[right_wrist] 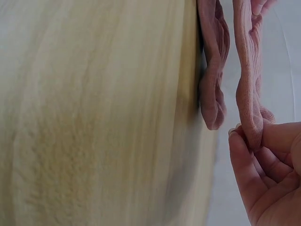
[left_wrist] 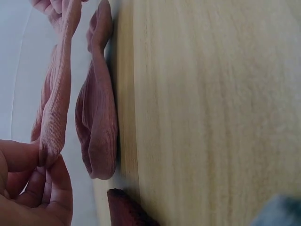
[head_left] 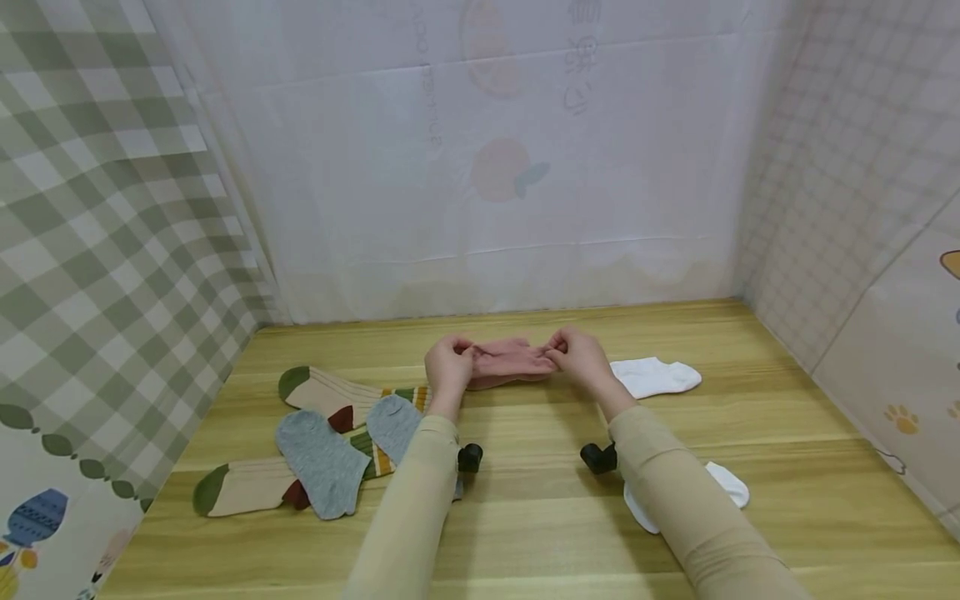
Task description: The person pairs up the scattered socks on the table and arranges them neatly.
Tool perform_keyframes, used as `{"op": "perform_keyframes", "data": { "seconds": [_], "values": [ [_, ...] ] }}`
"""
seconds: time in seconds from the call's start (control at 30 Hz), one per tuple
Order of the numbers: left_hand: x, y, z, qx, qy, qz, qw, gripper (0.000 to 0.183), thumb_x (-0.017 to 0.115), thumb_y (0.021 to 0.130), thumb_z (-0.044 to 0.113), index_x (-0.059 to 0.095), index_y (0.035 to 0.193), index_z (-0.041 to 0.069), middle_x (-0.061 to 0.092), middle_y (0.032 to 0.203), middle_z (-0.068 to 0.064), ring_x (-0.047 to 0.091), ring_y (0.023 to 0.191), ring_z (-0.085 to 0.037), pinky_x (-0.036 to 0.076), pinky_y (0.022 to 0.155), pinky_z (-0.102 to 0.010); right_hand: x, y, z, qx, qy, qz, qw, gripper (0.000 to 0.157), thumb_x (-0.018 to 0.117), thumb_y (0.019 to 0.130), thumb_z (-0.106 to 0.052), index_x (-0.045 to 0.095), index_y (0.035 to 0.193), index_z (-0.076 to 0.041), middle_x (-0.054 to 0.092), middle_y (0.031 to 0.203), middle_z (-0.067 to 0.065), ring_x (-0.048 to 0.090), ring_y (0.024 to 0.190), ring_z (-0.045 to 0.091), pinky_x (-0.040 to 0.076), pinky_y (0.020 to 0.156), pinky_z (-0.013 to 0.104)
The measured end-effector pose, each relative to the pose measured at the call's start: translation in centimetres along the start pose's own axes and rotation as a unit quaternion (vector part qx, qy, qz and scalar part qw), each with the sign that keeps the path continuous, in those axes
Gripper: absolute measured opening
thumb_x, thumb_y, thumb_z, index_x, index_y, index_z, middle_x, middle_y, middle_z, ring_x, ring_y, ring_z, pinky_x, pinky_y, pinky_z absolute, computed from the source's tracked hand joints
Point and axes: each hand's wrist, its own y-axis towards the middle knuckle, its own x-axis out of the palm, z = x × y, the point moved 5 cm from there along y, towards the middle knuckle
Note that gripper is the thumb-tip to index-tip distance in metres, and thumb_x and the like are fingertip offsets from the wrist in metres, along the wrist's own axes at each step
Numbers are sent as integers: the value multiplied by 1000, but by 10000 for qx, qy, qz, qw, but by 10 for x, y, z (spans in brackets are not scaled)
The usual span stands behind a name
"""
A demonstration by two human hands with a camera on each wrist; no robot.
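Left hand: one end of the upper pink sock was pinched between the thumb and fingers of the left hand (head_left: 447, 368).
Right hand: the opposite end was pinched in the same way by the right hand (head_left: 583, 360).
Upper pink sock: the ribbed upper pink sock (head_left: 517, 360) was held lengthwise between the two hands, raised above the desk (head_left: 540, 525) near its far edge.
Lower pink sock: a matching lower pink sock (left_wrist: 98, 122) was seen lying on the desk just beneath, with a gap left between the two.
Beige socks: on the left, two beige socks (head_left: 251, 487) were laid out, marked by green toes, dark red heels and striped cuffs.
Grey socks: across these, two grey ankle socks (head_left: 318, 467) were spread, one partly covered by the left sleeve (head_left: 405, 512).
White socks: on the right, one white ankle sock (head_left: 660, 377) was placed beyond the right forearm; another white sock (head_left: 729, 483) was partly hidden under the right sleeve (head_left: 697, 500).
Wrists: a small black device (head_left: 470, 458) was seen at each wrist.
Surroundings: the desk was bordered by a pale printed backdrop (head_left: 360, 183) behind and a green-checked cloth (head_left: 82, 225) on the left.
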Motion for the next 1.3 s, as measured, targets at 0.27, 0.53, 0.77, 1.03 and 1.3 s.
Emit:
{"op": "perform_keyframes", "data": {
  "seconds": [0.27,0.53,0.77,1.03,1.3],
  "values": [
    [-1,0,-2,-200,127,-133,9996,7,69,91,4,75,88,5,68,83,-8,62,79,-27,52,67,-37,8,5,0,181,-141,-138,9996,12,65,95,-11,63,98,0,66,89,12,60,85,27,48,80,42],
    [0,-1,-6,-309,283,-179,9990,9,66,92,1,74,92,4,68,88,-10,62,84,-29,52,72,-39,12,6,-1,158,-240,-205,9994,12,65,94,-12,63,96,-1,66,89,12,61,86,28,48,81,43],
    [1,-1,-8,-266,613,-287,9973,14,63,88,-3,75,91,3,70,91,-12,63,90,-31,53,77,-41,14,6,3,247,-293,-292,9988,10,64,95,-11,62,97,-1,64,89,11,59,85,27,48,79,42],
    [-2,-1,-5,-136,917,-437,9947,12,66,90,3,74,98,2,70,94,-12,65,90,-32,53,79,-43,11,5,3,278,-372,-365,9983,15,63,97,-13,64,105,-1,67,97,14,61,92,29,48,84,44],
    [-11,-4,13,869,1744,-366,9802,19,65,93,8,74,109,1,72,103,-13,68,95,-31,55,81,-44,-3,-1,-8,-154,-484,-268,9983,23,64,98,-17,66,111,1,67,106,16,62,99,32,49,88,47]
  ]
}}
